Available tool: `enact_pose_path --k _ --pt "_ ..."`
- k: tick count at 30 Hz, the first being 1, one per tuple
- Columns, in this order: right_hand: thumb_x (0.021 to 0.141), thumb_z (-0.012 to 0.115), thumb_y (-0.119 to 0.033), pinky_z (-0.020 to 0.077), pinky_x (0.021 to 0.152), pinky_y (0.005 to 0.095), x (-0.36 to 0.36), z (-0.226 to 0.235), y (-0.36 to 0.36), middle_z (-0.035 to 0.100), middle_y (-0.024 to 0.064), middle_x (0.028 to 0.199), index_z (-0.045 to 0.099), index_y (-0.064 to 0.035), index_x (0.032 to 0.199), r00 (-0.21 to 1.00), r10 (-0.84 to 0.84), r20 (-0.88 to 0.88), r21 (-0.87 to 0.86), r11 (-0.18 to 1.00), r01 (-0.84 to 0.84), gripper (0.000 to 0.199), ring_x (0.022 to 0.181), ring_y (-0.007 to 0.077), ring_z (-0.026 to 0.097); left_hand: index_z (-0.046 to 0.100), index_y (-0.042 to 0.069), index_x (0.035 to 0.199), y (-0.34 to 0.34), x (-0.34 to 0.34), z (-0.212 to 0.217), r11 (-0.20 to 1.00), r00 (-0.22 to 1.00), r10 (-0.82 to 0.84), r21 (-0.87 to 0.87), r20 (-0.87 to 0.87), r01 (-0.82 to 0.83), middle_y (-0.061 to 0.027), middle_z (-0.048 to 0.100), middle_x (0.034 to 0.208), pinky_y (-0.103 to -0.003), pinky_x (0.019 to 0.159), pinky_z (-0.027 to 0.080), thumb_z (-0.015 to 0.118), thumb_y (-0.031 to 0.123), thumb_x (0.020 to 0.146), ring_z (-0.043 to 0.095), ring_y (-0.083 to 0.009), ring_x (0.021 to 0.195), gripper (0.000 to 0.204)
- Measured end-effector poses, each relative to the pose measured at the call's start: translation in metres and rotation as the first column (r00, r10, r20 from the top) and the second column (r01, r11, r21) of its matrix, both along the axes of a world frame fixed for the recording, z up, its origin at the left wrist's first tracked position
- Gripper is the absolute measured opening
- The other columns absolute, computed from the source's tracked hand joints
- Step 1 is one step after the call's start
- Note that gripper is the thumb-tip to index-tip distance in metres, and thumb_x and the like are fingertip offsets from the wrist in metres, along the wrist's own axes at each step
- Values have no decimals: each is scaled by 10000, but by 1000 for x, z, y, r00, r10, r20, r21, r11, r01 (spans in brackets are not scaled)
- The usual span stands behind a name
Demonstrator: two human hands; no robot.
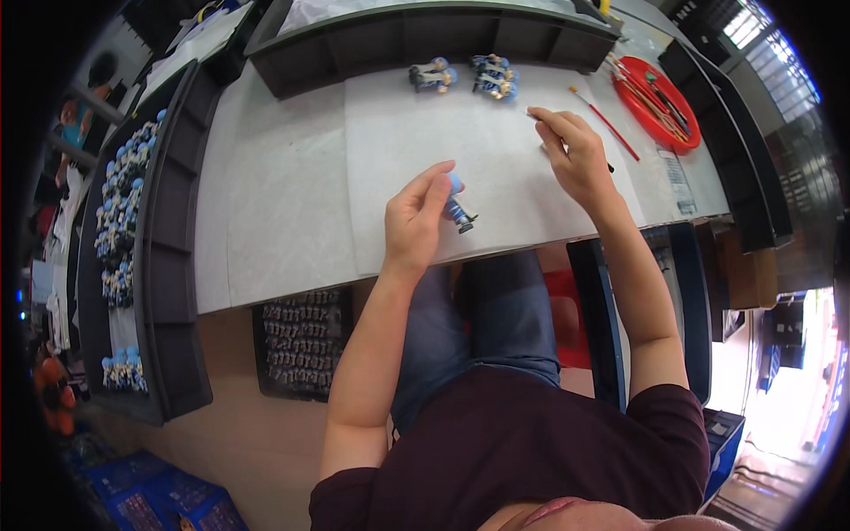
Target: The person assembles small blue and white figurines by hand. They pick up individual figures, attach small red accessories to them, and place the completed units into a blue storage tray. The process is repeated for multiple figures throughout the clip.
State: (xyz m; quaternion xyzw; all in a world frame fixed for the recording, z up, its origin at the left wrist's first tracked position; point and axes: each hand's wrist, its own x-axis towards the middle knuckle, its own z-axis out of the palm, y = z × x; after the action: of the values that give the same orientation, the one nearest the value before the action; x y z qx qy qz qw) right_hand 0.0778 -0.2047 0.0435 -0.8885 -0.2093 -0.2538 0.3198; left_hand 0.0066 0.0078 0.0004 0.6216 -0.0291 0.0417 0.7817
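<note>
My left hand (416, 217) is closed round the upper part of a small figurine (459, 215), with a light blue head and a blue-and-dark body. Its lower body sticks out to the right of my fingers, over the white sheet (390, 133). Farther right, my right hand (575, 155) pinches a thin brush, mostly covered by the fingers; a dark end (610, 166) shows beside the palm. The hands are apart. Beyond them, two small clusters of similar figurines, a left one (432, 76) and a right one (494, 78), lie on the sheet.
A red brush (615, 131) lies right of my right hand, near a red oval tray (660, 97) of brushes. A grey bin (425, 40) borders the far side. Left stands a dark crate (173, 239) with many figurines; another tray (305, 341) sits below the table edge.
</note>
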Motion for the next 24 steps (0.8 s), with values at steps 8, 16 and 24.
enact_pose_path --k 8,16,24 --pt "781 640 -113 428 815 368 41 -29 -72 613 124 932 659 -64 981 970 -231 76 -275 930 243 207 913 290 547 572 3 1151 -6 5 -4 1000 999 19 5 28 -19 -104 639 1010 -206 661 453 496 229 938 557 -73 784 319" --pt "787 616 -38 462 684 301 4 -22 -37 596 123 861 646 -5 944 951 -15 -310 -63 998 -5 163 742 236 593 511 0 1219 -5 2 0 998 999 -36 -50 41 38 -91 576 1097 -225 735 471 598 76 859 539 -92 858 378" --pt "888 519 -35 457 666 228 -38 -2 16 591 41 853 619 -7 997 762 370 -531 404 901 -156 150 747 91 551 406 9 1307 -1 2 -5 988 980 -153 48 124 148 -67 465 1237 -238 842 451 667 -65 749 498 -89 964 620"
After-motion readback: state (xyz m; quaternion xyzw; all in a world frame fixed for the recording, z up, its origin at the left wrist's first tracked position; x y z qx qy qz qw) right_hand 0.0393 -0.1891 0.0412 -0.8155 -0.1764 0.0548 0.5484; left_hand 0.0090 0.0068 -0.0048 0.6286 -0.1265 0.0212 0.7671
